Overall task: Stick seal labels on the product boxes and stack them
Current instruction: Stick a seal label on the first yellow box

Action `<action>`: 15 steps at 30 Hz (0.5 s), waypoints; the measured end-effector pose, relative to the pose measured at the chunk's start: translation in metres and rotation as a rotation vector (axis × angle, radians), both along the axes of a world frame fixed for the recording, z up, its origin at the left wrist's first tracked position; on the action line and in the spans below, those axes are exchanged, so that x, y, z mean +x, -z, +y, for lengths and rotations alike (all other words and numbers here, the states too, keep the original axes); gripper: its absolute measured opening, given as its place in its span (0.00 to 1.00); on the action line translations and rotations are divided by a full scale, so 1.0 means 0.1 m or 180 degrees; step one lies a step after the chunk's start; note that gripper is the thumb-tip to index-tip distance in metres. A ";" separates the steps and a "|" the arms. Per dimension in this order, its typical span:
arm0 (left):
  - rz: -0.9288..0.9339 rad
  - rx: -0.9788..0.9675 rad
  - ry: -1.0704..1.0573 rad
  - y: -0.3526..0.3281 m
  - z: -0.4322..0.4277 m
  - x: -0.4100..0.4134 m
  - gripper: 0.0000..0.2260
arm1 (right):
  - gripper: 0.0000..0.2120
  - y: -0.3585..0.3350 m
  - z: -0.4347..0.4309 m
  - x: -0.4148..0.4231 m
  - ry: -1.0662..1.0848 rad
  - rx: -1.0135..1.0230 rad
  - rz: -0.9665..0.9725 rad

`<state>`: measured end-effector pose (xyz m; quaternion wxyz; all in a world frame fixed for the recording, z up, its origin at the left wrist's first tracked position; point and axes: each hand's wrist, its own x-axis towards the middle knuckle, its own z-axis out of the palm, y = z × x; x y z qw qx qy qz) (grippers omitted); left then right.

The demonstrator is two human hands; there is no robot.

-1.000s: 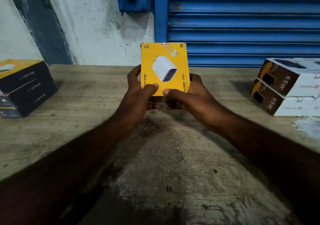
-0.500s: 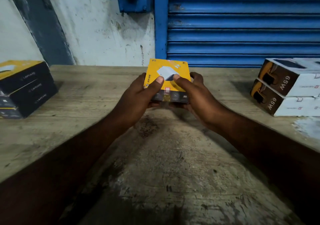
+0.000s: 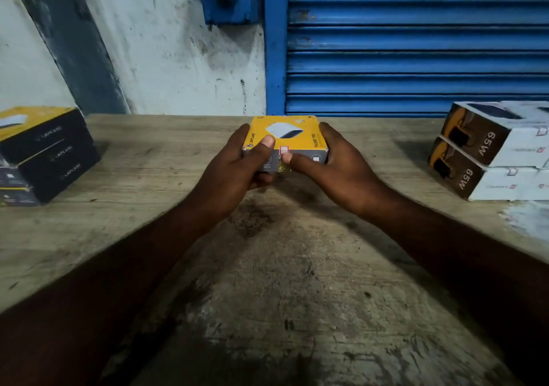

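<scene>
Currently left hand and right hand clasp yellow box, right thumb pressing seal label over edge. Risk: uneven pressure creases label, or corner lifts unstuck.

It looked like a small shop's stockroom or packing area. A blue roller shutter stood beside a scuffed whitewashed wall. A worn wooden worktop carried boxed retail goods: 3 stacked black-and-yellow boxes at the left, 2 white 65W boxes at the right.
</scene>
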<state>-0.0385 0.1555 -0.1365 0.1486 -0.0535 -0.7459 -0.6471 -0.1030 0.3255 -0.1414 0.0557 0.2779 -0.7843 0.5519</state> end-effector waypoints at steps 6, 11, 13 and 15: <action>0.0055 -0.0401 -0.0091 0.00 -0.03 0.02 0.19 | 0.23 0.00 0.04 -0.01 -0.0089 0.0290 0.0096; 0.0111 -0.0638 -0.0335 0.04 -0.09 -0.01 0.27 | 0.27 0.01 0.06 -0.03 -0.0287 0.0247 -0.0040; 0.0110 -0.0638 -0.0385 0.05 -0.09 -0.02 0.27 | 0.26 0.01 0.06 -0.03 -0.0374 0.0118 -0.0125; 0.0068 -0.0657 -0.0375 0.05 -0.09 -0.04 0.26 | 0.26 0.01 0.06 -0.03 -0.0385 0.0038 -0.0182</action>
